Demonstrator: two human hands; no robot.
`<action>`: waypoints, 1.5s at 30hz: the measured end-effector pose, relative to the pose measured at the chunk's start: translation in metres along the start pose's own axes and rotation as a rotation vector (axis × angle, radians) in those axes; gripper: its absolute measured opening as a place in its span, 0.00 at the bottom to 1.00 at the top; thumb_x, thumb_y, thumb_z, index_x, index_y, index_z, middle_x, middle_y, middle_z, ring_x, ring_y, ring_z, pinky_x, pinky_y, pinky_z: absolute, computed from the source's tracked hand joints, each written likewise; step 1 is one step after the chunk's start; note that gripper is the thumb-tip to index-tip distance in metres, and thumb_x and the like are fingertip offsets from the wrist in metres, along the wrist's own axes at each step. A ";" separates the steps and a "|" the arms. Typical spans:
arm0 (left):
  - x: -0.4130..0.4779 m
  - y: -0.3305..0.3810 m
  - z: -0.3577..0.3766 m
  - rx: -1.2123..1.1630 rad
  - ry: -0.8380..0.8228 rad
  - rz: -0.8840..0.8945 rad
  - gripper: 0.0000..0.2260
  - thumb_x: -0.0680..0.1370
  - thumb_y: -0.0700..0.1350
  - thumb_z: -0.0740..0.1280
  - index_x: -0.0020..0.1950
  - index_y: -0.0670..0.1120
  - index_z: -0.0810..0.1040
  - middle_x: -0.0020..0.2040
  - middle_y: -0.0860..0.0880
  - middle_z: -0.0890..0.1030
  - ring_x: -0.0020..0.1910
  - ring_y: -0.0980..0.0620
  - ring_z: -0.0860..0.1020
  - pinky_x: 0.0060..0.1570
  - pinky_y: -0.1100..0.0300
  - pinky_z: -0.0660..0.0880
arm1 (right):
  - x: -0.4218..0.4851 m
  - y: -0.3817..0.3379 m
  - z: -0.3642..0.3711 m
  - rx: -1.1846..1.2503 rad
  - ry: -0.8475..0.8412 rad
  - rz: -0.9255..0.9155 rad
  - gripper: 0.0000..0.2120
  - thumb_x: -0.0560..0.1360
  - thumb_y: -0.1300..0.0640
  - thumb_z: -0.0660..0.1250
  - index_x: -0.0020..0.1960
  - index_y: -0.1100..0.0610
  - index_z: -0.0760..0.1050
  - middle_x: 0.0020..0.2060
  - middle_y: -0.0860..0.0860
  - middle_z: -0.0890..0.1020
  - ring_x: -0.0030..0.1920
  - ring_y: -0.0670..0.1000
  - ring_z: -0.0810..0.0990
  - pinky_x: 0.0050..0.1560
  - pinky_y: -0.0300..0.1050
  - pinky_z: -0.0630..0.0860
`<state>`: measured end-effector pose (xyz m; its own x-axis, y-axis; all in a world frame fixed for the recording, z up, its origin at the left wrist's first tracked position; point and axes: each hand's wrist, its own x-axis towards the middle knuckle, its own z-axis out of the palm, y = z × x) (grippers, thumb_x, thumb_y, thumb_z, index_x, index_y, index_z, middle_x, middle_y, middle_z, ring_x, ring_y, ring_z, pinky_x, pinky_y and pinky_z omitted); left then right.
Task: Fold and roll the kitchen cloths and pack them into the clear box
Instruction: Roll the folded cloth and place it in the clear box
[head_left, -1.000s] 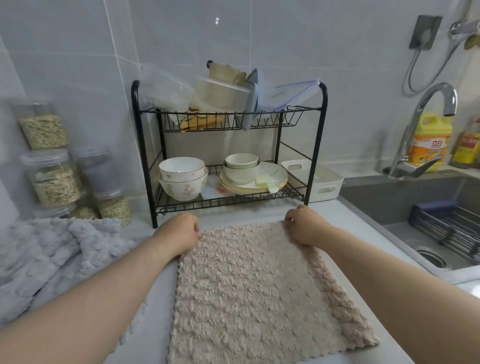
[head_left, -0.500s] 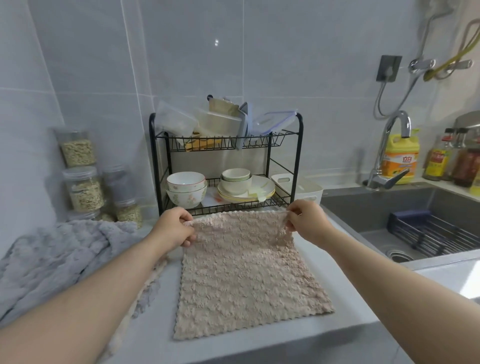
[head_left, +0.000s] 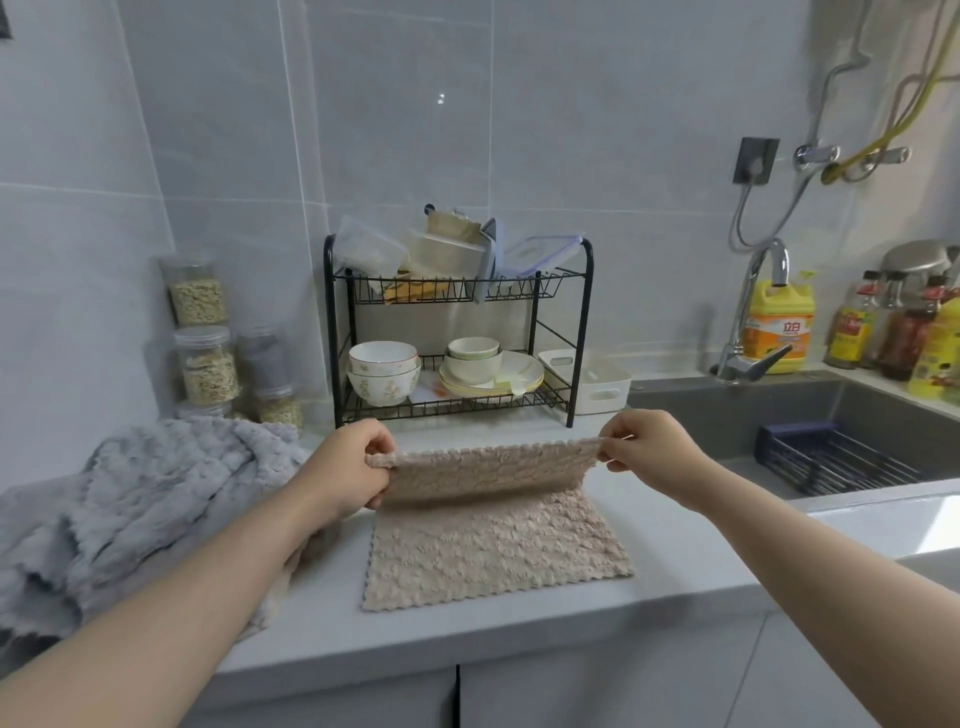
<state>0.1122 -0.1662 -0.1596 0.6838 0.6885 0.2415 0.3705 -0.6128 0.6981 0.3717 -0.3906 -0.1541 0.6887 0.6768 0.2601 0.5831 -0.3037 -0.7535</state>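
- Your left hand pinches the far left corner of the beige cloth, thumb on top and fingers curled under the edge.
- Your right hand pinches the far right corner the same way, with the fingertips closed on the hem.
- The cloth lies on the counter in front of the dish rack. Its near half is flat on the surface; its far edge is lifted and arched toward you, stretched between your hands.
- It looks like a light, plush microfibre piece: soft, limp, no stiffness at all. It will sag in the middle wherever you do not hold it taut.
- The nubby pile probably grips the counter and itself, so a fold should stay where you lay it, but dragging may bunch it.
- The corners are the right place to hold. Keep both pinches level and the edge tight, then lay it on the scalloped near edge so the sides line up.
- Nothing here is fragile or heavy; the risk is only a skewed fold, which would give a lopsided roll.
- A pile of grey cloths waits at your left, touching your forearm; mind you do not catch it.
- I cannot pick out the clear box for certain; clear containers sit on top of the rack.
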 end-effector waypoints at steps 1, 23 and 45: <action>-0.006 0.001 0.000 0.041 -0.020 0.015 0.09 0.71 0.30 0.65 0.41 0.44 0.75 0.38 0.42 0.80 0.32 0.45 0.81 0.34 0.51 0.81 | -0.006 0.002 -0.003 -0.018 -0.019 0.005 0.05 0.75 0.65 0.66 0.42 0.61 0.80 0.38 0.54 0.85 0.41 0.53 0.85 0.47 0.49 0.83; -0.069 -0.017 0.022 0.503 -0.193 0.254 0.11 0.76 0.55 0.64 0.39 0.51 0.81 0.44 0.57 0.77 0.44 0.64 0.72 0.47 0.66 0.71 | -0.058 0.034 0.012 -0.181 -0.252 0.139 0.06 0.70 0.61 0.66 0.40 0.55 0.81 0.40 0.49 0.82 0.40 0.50 0.80 0.46 0.47 0.79; -0.014 0.017 0.078 0.566 -0.466 0.180 0.39 0.68 0.71 0.62 0.76 0.57 0.60 0.73 0.56 0.69 0.68 0.52 0.71 0.64 0.53 0.71 | -0.003 0.019 0.037 0.246 -0.274 0.428 0.12 0.71 0.66 0.64 0.53 0.59 0.78 0.53 0.65 0.81 0.46 0.62 0.82 0.50 0.59 0.80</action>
<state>0.1578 -0.2161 -0.2038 0.9130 0.4005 -0.0783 0.4080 -0.8926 0.1919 0.3650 -0.3738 -0.1911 0.6854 0.6869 -0.2416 0.1360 -0.4467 -0.8843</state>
